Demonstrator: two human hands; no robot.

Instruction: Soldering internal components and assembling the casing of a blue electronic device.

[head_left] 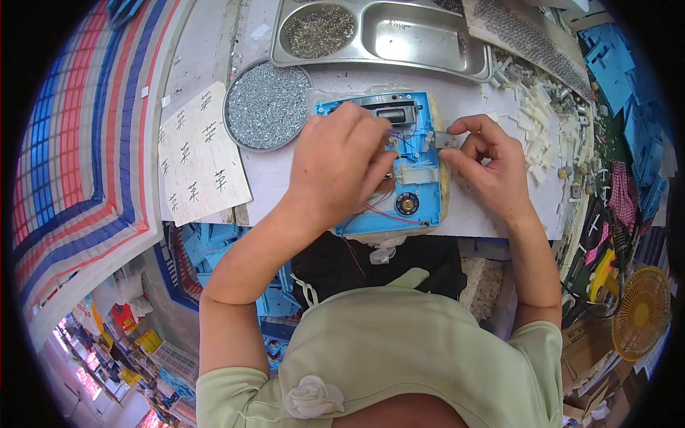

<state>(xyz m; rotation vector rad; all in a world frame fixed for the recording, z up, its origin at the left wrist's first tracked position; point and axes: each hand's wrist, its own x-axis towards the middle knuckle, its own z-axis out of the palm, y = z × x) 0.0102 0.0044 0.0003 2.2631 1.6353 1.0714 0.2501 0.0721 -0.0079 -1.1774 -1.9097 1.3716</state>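
Observation:
A light blue plastic casing (pixel 421 210) lies face down on a padded, plastic-wrapped support, its inside showing. In it sit a round black speaker (pixel 407 205), a black box-shaped part (pixel 394 115), a whitish block and thin red wires. My left hand (pixel 339 160) rests over the casing's left side, fingers curled in toward its middle; what they grip, if anything, is hidden. At the casing's right edge, my right hand (pixel 492 160) pinches a small grey part (pixel 445 140) between thumb and forefinger.
A round tray of small silvery screws (pixel 266 105) stands left of the casing, beside a handwritten sheet (pixel 202 157). Behind lies a compartmented steel tray (pixel 414 68). White plastic pieces (pixel 535 118) and a board of small metal parts (pixel 524 39) fill the right. A yellow fan (pixel 640 314) stands lower right.

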